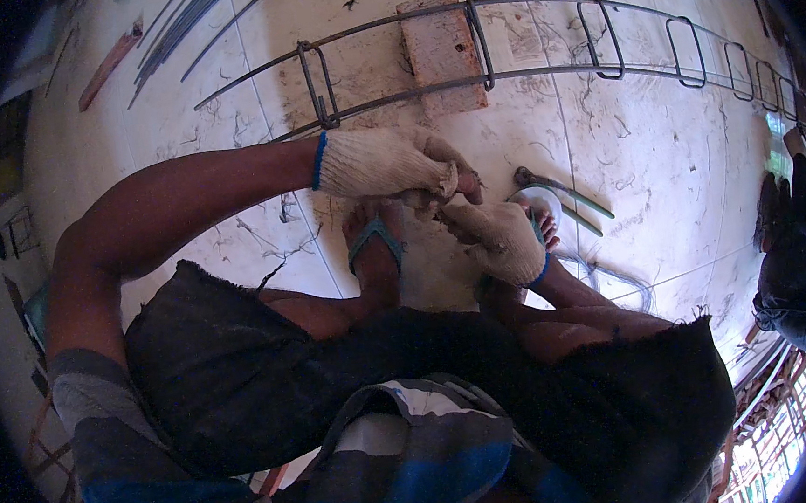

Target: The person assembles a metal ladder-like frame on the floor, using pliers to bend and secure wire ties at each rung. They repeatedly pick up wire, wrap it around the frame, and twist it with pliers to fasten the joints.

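Observation:
My left hand (pixel 387 162) wears a cream knitted glove with a blue cuff, and bare fingertips poke out at its end. Its fingers are closed against those of my right hand (pixel 503 237), which is in a matching glove. The two hands meet above and between my feet in sandals. Both sets of fingers are bent in a pinch; what lies between them, if anything, is too small to make out. Beyond the hands, a long frame of steel rods with rectangular stirrups (pixel 478 45) runs across the floor, passing over a reddish block (pixel 443 48).
Green-handled pincers (pixel 587 203) lie beside my right foot, near a round white object (pixel 542 202) and a loose coil of wire (pixel 625 283). Loose rods (pixel 186 28) and a wooden strip (pixel 112 66) are at far left. Another person (pixel 796 261) is at the right edge.

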Tool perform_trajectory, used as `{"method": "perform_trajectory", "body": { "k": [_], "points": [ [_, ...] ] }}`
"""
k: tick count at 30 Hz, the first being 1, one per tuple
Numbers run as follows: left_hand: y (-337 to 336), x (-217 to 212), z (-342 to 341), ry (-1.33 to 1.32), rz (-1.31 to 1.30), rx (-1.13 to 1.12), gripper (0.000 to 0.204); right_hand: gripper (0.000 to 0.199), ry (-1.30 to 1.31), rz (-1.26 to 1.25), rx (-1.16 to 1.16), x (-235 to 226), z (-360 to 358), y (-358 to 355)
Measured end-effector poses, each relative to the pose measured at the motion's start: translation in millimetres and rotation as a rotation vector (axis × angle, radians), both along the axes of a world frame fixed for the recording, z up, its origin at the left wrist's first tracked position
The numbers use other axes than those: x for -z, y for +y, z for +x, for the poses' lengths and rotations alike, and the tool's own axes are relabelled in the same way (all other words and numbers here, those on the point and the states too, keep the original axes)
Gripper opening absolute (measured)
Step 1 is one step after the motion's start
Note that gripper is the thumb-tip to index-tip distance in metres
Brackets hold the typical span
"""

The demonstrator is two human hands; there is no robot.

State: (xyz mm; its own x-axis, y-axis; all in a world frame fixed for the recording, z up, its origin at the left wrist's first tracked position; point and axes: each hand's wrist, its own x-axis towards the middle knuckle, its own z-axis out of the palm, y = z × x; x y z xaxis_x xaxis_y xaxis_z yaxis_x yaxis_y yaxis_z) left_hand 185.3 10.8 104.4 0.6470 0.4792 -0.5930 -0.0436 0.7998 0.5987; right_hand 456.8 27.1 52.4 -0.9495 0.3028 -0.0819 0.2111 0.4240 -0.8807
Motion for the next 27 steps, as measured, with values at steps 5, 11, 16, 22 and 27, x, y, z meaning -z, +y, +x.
{"method": "perform_trajectory", "body": {
  "k": [5,11,16,22,27],
  "points": [
    [0,6,1,-0.052,0.011,0.078,0.034,0.06,-0.102,-0.049,-0.123,6,3,3],
    [31,29,-18,0.18,0.297,-0.115,0.046,0.054,-0.031,-0.152,0.306,1,10,22],
    [110,51,-72,0.926,0.931,-0.159,0.052,0.049,-0.044,-0.167,0.698,14,1,46],
    [165,92,-119,1.126,0.771,0.08,0.06,0.038,-0.056,-0.243,0.759,49,-28,61],
    [177,116,-113,0.89,0.423,0.092,0.068,0.046,-0.028,-0.017,0.747,69,-44,63]
  ]
}}
